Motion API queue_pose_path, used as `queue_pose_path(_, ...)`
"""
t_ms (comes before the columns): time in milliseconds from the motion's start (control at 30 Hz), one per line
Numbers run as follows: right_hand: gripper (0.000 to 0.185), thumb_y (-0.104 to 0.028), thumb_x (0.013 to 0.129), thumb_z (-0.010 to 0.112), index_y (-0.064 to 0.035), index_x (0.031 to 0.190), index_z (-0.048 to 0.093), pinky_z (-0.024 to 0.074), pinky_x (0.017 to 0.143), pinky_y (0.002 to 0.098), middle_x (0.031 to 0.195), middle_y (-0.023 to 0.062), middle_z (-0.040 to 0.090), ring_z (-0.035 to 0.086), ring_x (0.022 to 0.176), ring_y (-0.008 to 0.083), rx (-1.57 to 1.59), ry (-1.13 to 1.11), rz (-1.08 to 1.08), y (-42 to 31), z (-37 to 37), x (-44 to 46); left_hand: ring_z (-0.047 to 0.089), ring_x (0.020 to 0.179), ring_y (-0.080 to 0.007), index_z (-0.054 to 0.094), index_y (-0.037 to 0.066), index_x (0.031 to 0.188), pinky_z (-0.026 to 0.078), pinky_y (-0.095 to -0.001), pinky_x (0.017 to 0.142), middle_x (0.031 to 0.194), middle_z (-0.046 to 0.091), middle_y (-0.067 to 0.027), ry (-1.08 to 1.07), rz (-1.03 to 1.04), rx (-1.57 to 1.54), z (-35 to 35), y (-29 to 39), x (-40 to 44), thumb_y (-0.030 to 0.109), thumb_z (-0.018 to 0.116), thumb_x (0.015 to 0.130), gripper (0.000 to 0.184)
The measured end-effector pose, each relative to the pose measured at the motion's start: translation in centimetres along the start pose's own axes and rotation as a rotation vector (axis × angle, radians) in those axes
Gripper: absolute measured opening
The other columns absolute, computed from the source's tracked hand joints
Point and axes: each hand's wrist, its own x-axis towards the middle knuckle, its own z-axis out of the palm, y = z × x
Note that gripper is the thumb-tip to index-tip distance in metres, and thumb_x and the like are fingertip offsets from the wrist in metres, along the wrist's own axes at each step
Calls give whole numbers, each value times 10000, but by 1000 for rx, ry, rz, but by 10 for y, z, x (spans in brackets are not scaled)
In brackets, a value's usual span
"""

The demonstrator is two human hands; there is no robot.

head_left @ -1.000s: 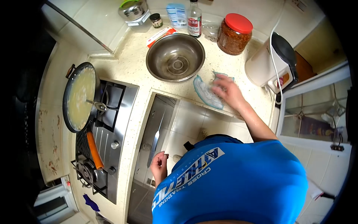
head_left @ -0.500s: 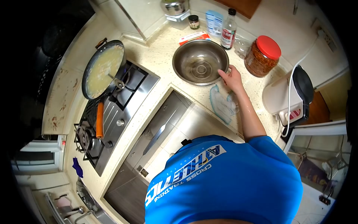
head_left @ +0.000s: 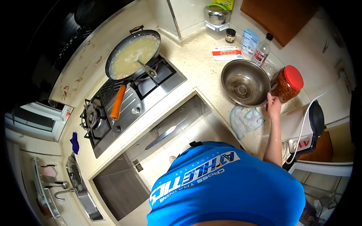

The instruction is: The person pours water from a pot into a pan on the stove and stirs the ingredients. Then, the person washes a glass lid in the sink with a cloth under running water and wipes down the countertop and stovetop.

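An empty stainless steel bowl rests on the counter, its inside dull and stained. My right hand is at the bowl's right rim, with thumb and fingers closed on the edge. Just below the bowl lies a crumpled white cloth with a blue-green border. Close to the bowl's right side stands a jar with a red lid, full of something reddish brown. My left hand is out of view.
On the stove sits a wok of pale soupy food, with a ladle in it and an orange handle. Behind the bowl are a flat box, a blue pouch and a bottle. An electric kettle stands at right.
The view has swung, so the scene sits farther right. The bowl has shifted rightward on the counter, nearer the red-lidded jar, uncovering more of the flat box. My right hand stays at its rim.
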Motion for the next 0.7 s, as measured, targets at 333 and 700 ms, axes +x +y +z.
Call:
queue_pose_path(333, 172, -161, 881, 548, -21, 782, 532, 357, 443, 194, 565, -26, 482, 426, 470, 42, 269, -709, -36, -98, -37, -71, 584, 797, -152, 569, -8, 1015, 460, -264, 743, 859, 625, -79, 26, -64, -41, -1, -24, -1, 126, 570, 844, 217)
queue_pose_path(700, 119, -106, 851, 578, 3, 892, 554, 422, 530, 207, 661, 6, 544, 494, 567, 62, 263, -951, -97, -90, -6, -93, 578, 806, -156, 569, -2, 1022, 458, -269, 743, 871, 619, -77, 17, -76, -31, 1, -26, -4, 149, 564, 845, 233)
